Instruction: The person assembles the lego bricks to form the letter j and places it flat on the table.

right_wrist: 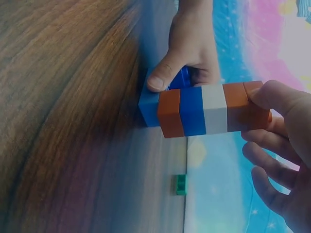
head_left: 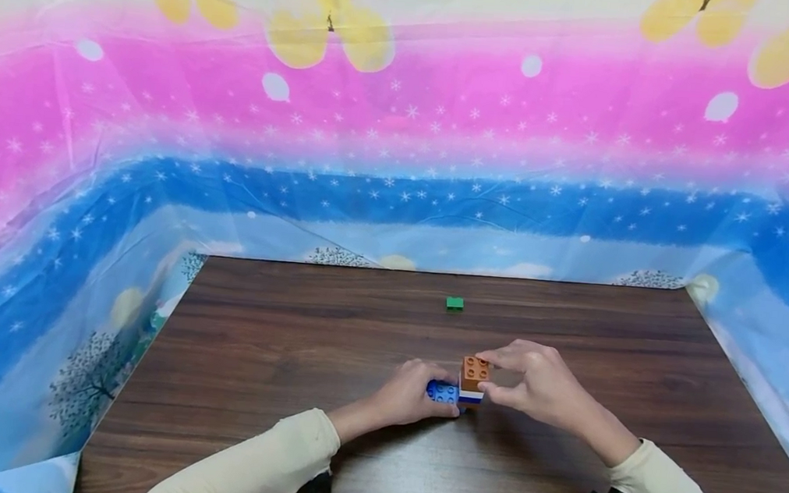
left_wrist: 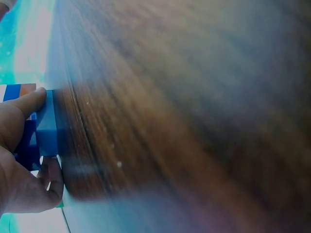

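My left hand (head_left: 406, 396) grips the blue toy building bricks at the base of a build; the lowest is a lighter blue brick (right_wrist: 149, 107), close over the table. Thumb and fingers hold this blue brick (left_wrist: 47, 124) from opposite sides in the left wrist view. A column stands on one end of the base: an orange brick (right_wrist: 170, 114), a blue brick (right_wrist: 193, 111), a white brick (right_wrist: 215, 109), then orange at the top. My right hand (head_left: 533, 384) pinches the topmost orange brick (head_left: 476, 363) between thumb and index finger, its other fingers spread loosely.
A small green brick (head_left: 455, 303) lies alone near the far edge of the dark wooden table (head_left: 290, 308). A patterned cloth (head_left: 399, 192) in pink and blue rises behind the table and along its sides.
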`<move>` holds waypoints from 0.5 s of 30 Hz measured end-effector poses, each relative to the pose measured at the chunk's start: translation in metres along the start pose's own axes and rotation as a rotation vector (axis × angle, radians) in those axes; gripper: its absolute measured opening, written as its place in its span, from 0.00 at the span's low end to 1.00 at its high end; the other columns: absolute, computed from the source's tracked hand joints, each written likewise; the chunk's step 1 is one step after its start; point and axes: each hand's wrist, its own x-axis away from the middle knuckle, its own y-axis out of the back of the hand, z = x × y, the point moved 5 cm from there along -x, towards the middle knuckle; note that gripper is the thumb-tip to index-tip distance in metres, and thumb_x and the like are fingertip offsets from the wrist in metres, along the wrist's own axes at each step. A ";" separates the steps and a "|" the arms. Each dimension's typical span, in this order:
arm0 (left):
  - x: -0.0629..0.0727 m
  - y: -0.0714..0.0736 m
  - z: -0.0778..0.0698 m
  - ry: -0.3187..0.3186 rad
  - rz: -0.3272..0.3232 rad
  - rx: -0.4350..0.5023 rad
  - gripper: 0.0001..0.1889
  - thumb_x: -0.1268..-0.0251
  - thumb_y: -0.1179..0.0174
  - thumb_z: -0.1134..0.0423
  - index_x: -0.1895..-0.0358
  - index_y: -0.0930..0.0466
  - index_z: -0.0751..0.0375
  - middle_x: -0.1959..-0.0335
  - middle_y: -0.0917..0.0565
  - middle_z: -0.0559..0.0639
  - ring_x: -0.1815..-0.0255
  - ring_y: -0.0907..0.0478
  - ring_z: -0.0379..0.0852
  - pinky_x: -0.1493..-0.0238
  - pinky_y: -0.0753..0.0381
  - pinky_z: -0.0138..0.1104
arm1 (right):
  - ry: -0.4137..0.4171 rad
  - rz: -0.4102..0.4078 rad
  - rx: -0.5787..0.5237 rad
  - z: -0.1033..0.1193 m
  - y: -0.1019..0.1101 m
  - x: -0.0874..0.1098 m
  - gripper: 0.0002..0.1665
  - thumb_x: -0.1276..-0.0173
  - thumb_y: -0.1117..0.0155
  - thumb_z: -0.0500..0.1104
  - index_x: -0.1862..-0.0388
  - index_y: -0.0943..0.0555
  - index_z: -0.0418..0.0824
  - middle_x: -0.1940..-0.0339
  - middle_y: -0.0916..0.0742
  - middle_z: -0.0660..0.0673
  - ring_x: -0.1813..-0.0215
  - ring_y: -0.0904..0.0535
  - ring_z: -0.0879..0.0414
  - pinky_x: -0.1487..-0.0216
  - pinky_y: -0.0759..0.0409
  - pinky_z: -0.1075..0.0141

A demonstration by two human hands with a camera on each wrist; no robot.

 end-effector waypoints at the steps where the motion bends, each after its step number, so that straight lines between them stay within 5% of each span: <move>1: 0.000 0.000 0.000 0.000 -0.001 -0.001 0.24 0.39 0.27 0.47 0.41 0.14 0.52 0.47 0.12 0.45 0.54 0.20 0.37 0.48 0.26 0.36 | -0.011 0.001 -0.009 0.000 0.000 0.001 0.23 0.39 0.21 0.47 0.45 0.11 0.43 0.54 0.08 0.47 0.53 0.13 0.51 0.55 0.15 0.52; 7: 0.000 0.000 0.000 -0.009 -0.014 -0.007 0.24 0.39 0.26 0.47 0.42 0.14 0.52 0.48 0.12 0.45 0.56 0.20 0.36 0.49 0.26 0.36 | -0.055 -0.002 -0.066 -0.001 -0.002 0.002 0.22 0.38 0.22 0.47 0.45 0.12 0.45 0.55 0.09 0.49 0.58 0.15 0.56 0.66 0.22 0.66; 15: 0.000 0.000 0.000 -0.012 -0.005 -0.003 0.24 0.38 0.27 0.47 0.41 0.14 0.52 0.48 0.12 0.45 0.56 0.21 0.36 0.49 0.26 0.36 | -0.090 -0.001 -0.126 -0.003 -0.006 0.006 0.22 0.35 0.24 0.48 0.42 0.14 0.48 0.53 0.10 0.53 0.59 0.17 0.63 0.61 0.18 0.65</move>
